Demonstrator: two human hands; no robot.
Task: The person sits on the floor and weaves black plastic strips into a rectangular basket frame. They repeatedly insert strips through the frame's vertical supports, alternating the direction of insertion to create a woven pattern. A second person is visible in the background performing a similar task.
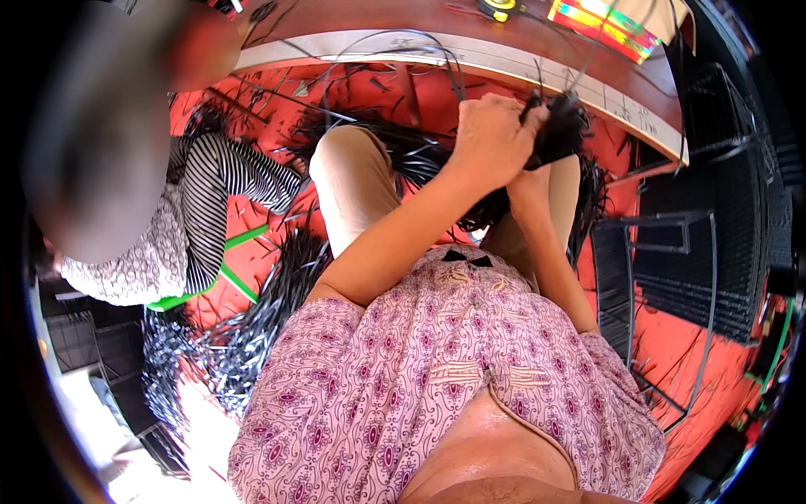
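Observation:
In front of my knees, close to the table edge, both hands work at a dark bundle of black strips (562,133), blurred by motion. My left hand (493,139) reaches across with its fingers closed at the bundle's left side. Below it, my right hand (527,189) comes up from the lower right, closed around the underside of the bundle, its fingers mostly hidden. Thin strip ends stick up past the hands over the table edge. More loose black strips (420,155) lie between and around my knees.
Ahead stands a brown table (537,38) with a pale edge, bearing a yellow tape measure (497,10) and a colourful packet (606,29). A co-worker in striped trousers (206,172) sits left by a green frame (241,283). Strip heaps (285,277) cover the red floor; black slatted panels (701,227) stand right.

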